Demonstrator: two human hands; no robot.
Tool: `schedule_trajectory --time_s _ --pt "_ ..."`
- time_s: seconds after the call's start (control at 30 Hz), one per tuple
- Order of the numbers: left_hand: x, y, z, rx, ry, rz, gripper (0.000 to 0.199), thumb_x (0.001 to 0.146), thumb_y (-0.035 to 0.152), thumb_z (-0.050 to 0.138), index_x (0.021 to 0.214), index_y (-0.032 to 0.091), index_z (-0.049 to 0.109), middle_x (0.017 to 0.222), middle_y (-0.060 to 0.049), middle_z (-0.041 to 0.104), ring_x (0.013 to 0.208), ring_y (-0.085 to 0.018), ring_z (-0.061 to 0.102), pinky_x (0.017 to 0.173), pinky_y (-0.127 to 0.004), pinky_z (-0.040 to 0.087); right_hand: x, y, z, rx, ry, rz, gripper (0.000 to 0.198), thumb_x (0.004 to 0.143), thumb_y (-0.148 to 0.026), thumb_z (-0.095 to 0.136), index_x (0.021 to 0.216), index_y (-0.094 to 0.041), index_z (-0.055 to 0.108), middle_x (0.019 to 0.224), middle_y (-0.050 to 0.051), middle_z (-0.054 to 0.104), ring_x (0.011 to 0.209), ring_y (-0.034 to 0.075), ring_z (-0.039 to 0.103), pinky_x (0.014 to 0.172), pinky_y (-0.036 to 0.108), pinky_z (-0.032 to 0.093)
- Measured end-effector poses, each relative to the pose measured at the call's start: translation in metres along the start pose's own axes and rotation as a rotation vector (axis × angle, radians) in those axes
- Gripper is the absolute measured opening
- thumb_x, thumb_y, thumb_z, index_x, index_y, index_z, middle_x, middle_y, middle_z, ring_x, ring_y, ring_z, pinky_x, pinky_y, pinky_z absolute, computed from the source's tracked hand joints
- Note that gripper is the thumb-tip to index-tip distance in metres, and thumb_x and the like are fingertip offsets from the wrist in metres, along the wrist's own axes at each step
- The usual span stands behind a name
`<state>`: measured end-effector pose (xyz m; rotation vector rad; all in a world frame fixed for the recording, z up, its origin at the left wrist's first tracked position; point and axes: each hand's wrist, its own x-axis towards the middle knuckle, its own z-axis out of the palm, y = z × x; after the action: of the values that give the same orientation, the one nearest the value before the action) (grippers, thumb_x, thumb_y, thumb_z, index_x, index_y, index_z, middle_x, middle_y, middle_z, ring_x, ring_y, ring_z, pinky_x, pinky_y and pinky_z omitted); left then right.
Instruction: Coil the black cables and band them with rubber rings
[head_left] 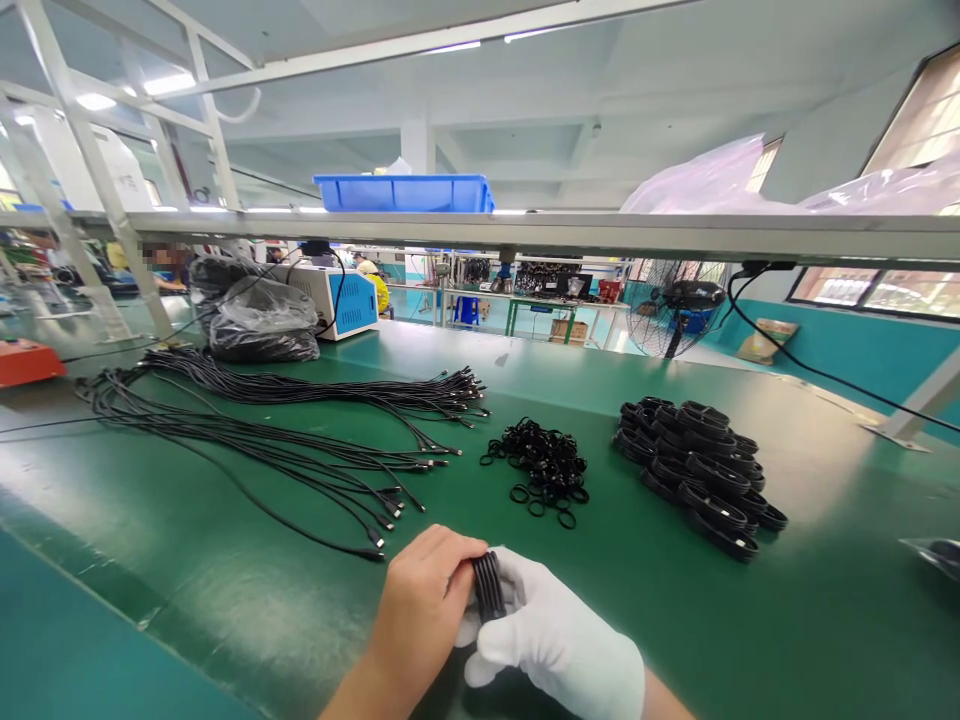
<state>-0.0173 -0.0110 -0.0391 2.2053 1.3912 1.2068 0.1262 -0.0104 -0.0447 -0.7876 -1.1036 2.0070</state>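
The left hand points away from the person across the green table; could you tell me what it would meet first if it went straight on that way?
Probably the pile of small black rings, lying beyond the left hand and the coiled cable it grips with the gloved right hand. Only bare green table shows between, though depth is unclear.

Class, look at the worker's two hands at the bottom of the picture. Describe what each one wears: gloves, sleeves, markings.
The right hand wears a plain white fabric glove that covers it to the wrist, with no print or marking visible. The left hand is bare, with no glove. No sleeve shows on either forearm within the picture, and no watch, ring or band can be seen.
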Motion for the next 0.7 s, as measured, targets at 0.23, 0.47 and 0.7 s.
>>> schedule_trajectory --time_s 0.23,0.47,0.7 --pt "0.004 0.004 -0.009 -0.109 -0.058 -0.225 0.023 0.076 0.011 0.051 0.091 0.023 0.063 0.088 -0.001 0.065 0.081 -0.018 0.059 0.074 -0.028 0.045 -0.003 -0.001 -0.002 0.066 0.027 0.023 0.051 0.052 -0.017 0.077 0.098 -0.014 0.056 0.093 0.006 0.058 0.077 0.017 0.060 0.061 0.029 0.047" --pt "-0.008 0.014 -0.014 -0.138 -0.195 -0.268 0.012 0.076 0.012 0.052 0.070 0.022 0.057 0.076 0.001 0.058 0.073 -0.016 0.053 0.067 -0.025 0.040 -0.003 0.000 -0.004 0.020 0.019 -0.041 0.043 0.049 -0.001 0.071 0.085 -0.015 0.053 0.080 0.000 0.058 0.073 0.013 0.055 0.060 0.023 0.042" --pt "-0.006 0.015 -0.016 -0.140 -0.274 -0.210 0.015 0.079 0.013 0.050 0.067 0.021 0.054 0.076 0.000 0.057 0.074 -0.017 0.054 0.067 -0.025 0.040 -0.003 -0.001 -0.001 0.059 0.038 -0.038 0.043 0.053 -0.009 0.073 0.091 -0.015 0.053 0.085 0.001 0.058 0.075 0.014 0.056 0.061 0.027 0.046"
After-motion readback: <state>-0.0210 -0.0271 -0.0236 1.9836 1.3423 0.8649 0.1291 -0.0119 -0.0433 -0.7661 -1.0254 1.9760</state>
